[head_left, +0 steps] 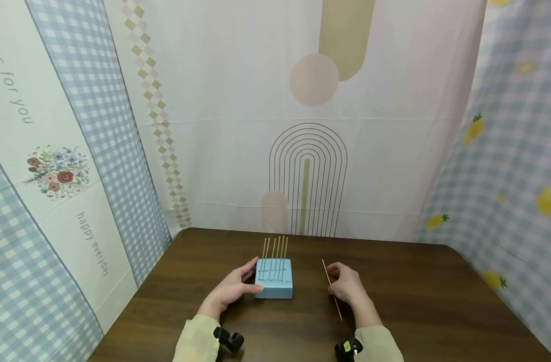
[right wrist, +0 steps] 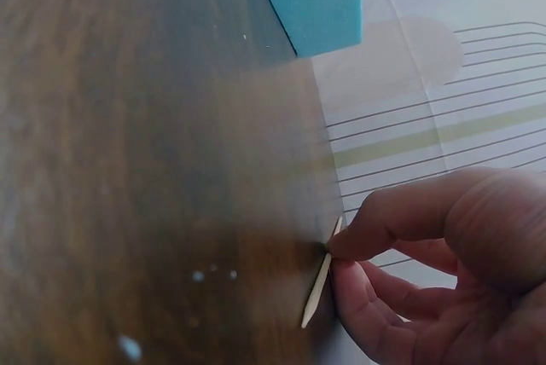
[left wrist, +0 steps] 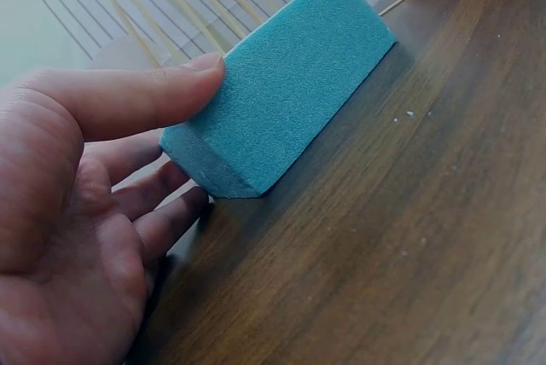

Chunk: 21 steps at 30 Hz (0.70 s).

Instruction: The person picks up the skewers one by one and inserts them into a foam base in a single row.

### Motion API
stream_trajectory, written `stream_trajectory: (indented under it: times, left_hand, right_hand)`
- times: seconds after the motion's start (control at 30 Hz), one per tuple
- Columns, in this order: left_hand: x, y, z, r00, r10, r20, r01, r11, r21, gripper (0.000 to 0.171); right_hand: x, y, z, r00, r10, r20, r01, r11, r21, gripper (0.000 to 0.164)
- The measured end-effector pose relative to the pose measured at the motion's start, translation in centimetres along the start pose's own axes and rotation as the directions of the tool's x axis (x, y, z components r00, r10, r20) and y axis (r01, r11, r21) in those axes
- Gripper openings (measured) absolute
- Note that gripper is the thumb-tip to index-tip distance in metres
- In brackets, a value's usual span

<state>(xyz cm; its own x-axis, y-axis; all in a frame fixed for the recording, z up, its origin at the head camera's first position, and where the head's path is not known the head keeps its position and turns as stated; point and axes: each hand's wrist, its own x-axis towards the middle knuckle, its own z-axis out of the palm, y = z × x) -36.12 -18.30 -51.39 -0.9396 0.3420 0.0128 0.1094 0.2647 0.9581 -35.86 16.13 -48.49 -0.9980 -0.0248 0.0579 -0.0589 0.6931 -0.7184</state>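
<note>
A light blue foam block (head_left: 274, 292) sits on the table with several thin wooden skewers (head_left: 284, 259) standing upright in its top. My left hand (head_left: 232, 289) grips the block at its left side, and in the left wrist view the thumb presses the near face (left wrist: 290, 84) while the other fingers reach round the far side. To the right of the block, my right hand (head_left: 347, 284) pinches a single wooden skewer (head_left: 336, 304) between thumb and fingers. That skewer slants over the table, and its pointed end (right wrist: 316, 297) shows in the right wrist view.
The dark wooden table (head_left: 420, 301) spreads around both hands. Small pale crumbs (left wrist: 409, 114) lie on it near the block. A printed cloth (head_left: 221, 166) hangs behind the table's back edge, with checked cloths at both sides. A small black camera is strapped on each wrist.
</note>
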Motion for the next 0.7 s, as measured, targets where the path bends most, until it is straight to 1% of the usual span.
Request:
stream_trajectory:
  times: [0.17, 0.4, 0.53, 0.7]
  left_hand:
    - [0.05, -0.06, 0.10, 1.000, 0.007, 0.004, -0.007, 1.000, 0.006, 0.096]
    - [-0.05, -0.04, -0.13, 1.000, 0.018, 0.005, -0.018, 1.000, 0.010, 0.095]
    - [-0.24, 0.18, -0.13, 1.000, 0.028, 0.006, -0.028, 1.000, 0.010, 0.094]
    - [-0.31, 0.26, -0.08, 1.000, 0.029, 0.003, -0.029, 1.000, 0.010, 0.094]
  right_hand:
    - [-0.04, 0.03, -0.07, 1.000, 0.004, 0.006, -0.004, 1.000, -0.020, 0.058]
    - [0.08, 0.14, -0.20, 1.000, 0.004, -0.003, -0.004, 1.000, -0.013, 0.060]
    - [0.04, 0.14, -0.30, 1.000, -0.005, -0.021, 0.005, 1.000, -0.022, 0.059]
    - [-0.11, -0.06, -0.29, 1.000, 0.002, -0.030, -0.003, 1.000, -0.029, 0.055]
